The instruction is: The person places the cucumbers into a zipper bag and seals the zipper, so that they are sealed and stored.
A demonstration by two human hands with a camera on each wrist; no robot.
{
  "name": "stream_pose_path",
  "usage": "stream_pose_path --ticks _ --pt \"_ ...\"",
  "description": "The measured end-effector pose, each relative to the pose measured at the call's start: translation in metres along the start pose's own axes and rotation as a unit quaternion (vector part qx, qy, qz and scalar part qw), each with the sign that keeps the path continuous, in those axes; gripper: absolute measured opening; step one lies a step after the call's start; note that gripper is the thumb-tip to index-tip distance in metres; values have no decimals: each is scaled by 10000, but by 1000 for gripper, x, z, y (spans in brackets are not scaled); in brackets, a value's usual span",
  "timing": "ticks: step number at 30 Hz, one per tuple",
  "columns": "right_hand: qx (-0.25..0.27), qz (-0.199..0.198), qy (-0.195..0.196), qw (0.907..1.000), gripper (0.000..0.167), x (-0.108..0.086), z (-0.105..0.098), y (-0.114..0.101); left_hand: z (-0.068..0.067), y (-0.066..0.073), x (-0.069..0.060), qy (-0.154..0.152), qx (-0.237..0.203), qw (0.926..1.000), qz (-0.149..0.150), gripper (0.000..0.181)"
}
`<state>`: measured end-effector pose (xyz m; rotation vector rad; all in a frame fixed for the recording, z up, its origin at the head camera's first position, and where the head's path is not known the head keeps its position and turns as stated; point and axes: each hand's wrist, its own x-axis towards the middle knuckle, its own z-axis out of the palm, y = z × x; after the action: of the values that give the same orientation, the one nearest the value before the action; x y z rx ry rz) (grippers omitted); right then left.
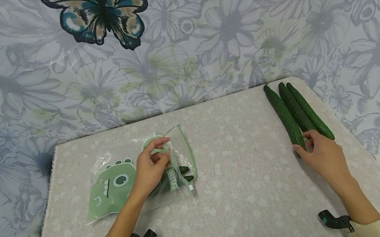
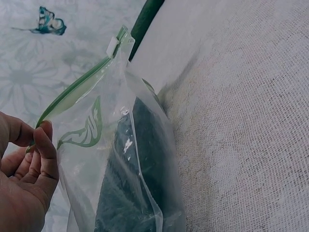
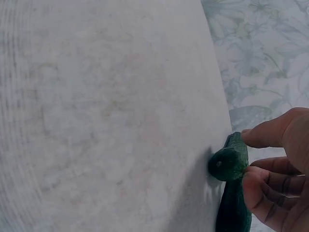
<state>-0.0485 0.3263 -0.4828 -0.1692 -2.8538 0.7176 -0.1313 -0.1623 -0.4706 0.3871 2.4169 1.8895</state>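
clear plastic with a green monster print makes up the zip bag on the left of the pale tablecloth, with dark cucumber ends inside near its mouth. the left hand pinches the bag's rim between thumb and fingers. at the right, the right hand has thumb and fingers clamped on the near end of the leftmost loose cucumber; two more cucumbers lie just right of it. a butterfly-patterned cloth hangs at the far side.
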Motion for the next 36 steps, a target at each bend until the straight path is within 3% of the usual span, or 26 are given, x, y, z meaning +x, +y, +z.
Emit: stream_pose_path --ticks 6,13,22,32,36 --pt "-295 68 -34 9995 48 0 4 2 0 -1 0 -6 -9 10000 0 39" --pt "-522 268 -402 9975 63 0 5 6 0 -1 0 11 -1 10000 46 38" --pt "-732 407 -454 9955 60 7 -6 11 -1 1 1 -34 -42 10000 18 39" --pt "-69 714 385 9967 51 16 -27 24 0 3 1 14 -42 10000 -24 40" --pt "746 1245 623 9874 43 20 -30 29 0 3 1 -14 -20 10000 -12 39"
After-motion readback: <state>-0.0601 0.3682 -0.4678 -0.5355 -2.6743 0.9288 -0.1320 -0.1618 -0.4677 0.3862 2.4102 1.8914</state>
